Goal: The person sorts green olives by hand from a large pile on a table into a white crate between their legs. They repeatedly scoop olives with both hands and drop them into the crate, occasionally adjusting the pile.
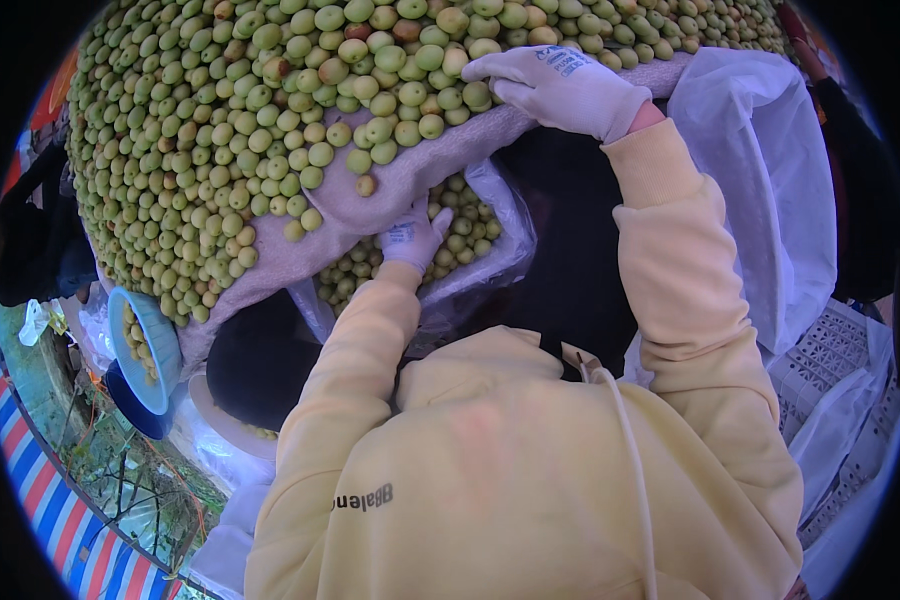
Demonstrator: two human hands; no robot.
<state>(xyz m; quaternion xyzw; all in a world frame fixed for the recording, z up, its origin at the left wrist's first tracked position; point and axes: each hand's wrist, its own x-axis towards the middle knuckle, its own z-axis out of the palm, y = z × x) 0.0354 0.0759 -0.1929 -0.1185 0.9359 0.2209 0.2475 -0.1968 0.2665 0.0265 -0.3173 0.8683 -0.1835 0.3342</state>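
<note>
A wide heap of round green fruits (210, 127), jujube-like and some browned, lies on a pale padded cloth (345, 217). My right hand (562, 90), in a white work glove, is over the heap's near edge, its fingers bent down against fruits; whether it grips one is hidden. Below the cloth's edge is a container with a clear plastic liner (511, 225), holding more green fruits (465, 229). Over these fruits is my left hand (414, 236), also gloved, its thumb apart and its fingertips near the cloth's edge. What its fingers hold, if anything, is hidden.
At left stand a light-blue basin (157, 360) with some fruits and a dark-blue tub (131, 409). A white plastic liner bag (757, 187) stands at right, above white perforated plastic crates (817, 360). Dark-clothed people (41, 225) show at both sides. Striped sheeting (52, 487) borders the lower left.
</note>
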